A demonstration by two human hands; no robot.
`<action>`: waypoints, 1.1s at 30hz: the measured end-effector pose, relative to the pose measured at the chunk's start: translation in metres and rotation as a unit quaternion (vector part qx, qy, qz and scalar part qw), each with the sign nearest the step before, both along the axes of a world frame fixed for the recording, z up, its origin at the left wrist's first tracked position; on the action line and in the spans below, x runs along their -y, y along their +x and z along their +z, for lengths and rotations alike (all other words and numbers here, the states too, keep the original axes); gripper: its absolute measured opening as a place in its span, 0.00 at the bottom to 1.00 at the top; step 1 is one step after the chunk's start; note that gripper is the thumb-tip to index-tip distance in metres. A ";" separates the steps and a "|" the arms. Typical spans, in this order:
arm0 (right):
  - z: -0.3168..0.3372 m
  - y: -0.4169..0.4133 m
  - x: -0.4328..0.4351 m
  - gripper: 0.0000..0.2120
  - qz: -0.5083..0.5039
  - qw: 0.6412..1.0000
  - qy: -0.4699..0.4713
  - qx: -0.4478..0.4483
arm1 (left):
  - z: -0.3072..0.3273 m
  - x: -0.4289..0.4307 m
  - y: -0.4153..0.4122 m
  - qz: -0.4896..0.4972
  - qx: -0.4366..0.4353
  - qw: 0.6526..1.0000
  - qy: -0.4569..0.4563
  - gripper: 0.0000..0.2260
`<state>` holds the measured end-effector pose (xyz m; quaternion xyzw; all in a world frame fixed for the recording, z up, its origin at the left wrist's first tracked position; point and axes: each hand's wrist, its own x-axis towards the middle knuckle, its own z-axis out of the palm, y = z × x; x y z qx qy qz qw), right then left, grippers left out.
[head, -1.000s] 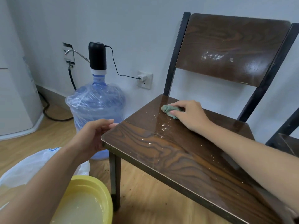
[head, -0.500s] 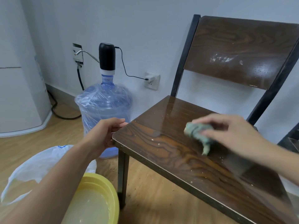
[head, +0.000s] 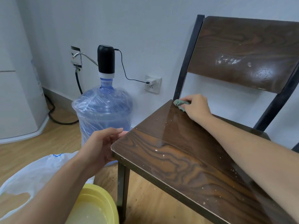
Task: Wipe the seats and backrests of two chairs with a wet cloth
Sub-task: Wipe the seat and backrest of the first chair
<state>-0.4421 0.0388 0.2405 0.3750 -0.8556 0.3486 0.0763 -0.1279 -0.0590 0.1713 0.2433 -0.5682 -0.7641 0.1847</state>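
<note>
A dark wooden chair with a black metal frame fills the right half of the view. Its seat point(head: 182, 159) is glossy, with wet streaks and pale crumbs on it. White smears mark the backrest point(head: 246, 52). My right hand point(head: 196, 108) presses a small green cloth point(head: 178, 103) onto the seat's back left corner, beside the frame post. My left hand point(head: 101, 145) grips the seat's front left corner, thumb side at the edge. Only a sliver of a second chair point(head: 296, 147) shows at the right border.
A yellow basin point(head: 95, 206) of cloudy water sits on the wooden floor below my left arm, beside a white plastic bag point(head: 34, 173). A wrapped blue water jug point(head: 103, 113) with a black pump point(head: 106, 59) stands by the wall, its cable plugged into a socket point(head: 152, 84). A white appliance point(head: 17, 97) stands left.
My right hand swept the cloth from the middle of the seat back to its far left corner. My left hand kept its hold on the front corner. The camera shifted slightly.
</note>
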 end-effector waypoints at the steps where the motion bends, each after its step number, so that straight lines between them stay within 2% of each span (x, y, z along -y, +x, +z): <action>1: 0.001 0.012 -0.003 0.11 0.029 1.000 0.006 -0.001 | -0.001 0.000 0.000 0.003 -0.003 1.000 0.008 0.19; 5: 0.006 0.080 -0.030 0.12 0.166 0.984 0.056 -0.030 | -0.002 -0.001 -0.002 0.008 -0.019 0.999 0.044 0.19; 7: 0.006 0.113 -0.043 0.12 0.202 0.977 0.056 -0.028 | -0.004 -0.002 -0.002 0.005 -0.024 0.997 0.068 0.20; 13: 0.010 0.190 -0.066 0.14 0.310 0.948 0.059 0.027 | -0.003 -0.002 0.002 -0.014 -0.039 0.995 0.095 0.25; 17: 0.038 0.201 -0.094 0.13 0.393 0.905 0.136 0.092 | -0.007 0.006 0.001 -0.006 -0.020 0.993 0.113 0.29; 18: 0.046 0.194 -0.094 0.12 0.395 0.903 0.138 0.095 | -0.008 0.008 0.001 -0.003 -0.014 0.994 0.108 0.30; 19: 0.052 0.180 -0.087 0.12 0.371 0.917 0.124 0.081 | -0.008 0.011 0.002 0.000 -0.014 0.995 0.101 0.31; 22: 0.051 0.119 -0.039 0.15 0.215 0.974 0.067 0.010 | -0.007 0.012 0.005 0.001 -0.015 0.996 0.090 0.30; 24: 0.038 0.095 -0.009 0.17 0.153 0.985 0.075 0.001 | -0.008 0.011 0.005 0.000 -0.015 0.996 0.092 0.29; 27: 0.013 0.108 0.003 0.19 0.169 0.983 0.067 -0.005 | -0.008 0.008 0.004 -0.004 -0.015 0.994 0.104 0.28; 29: 0.008 0.143 -0.009 0.19 0.262 0.962 0.061 -0.040 | -0.008 0.009 0.004 -0.008 -0.015 0.995 0.102 0.28; 31: 0.009 0.177 -0.032 0.19 0.365 0.926 0.069 -0.062 | -0.008 0.011 0.005 -0.013 -0.013 0.995 0.100 0.27; 33: 0.014 0.199 -0.060 0.20 0.441 0.891 0.095 -0.049 | -0.007 0.014 0.006 -0.020 -0.002 0.996 0.092 0.28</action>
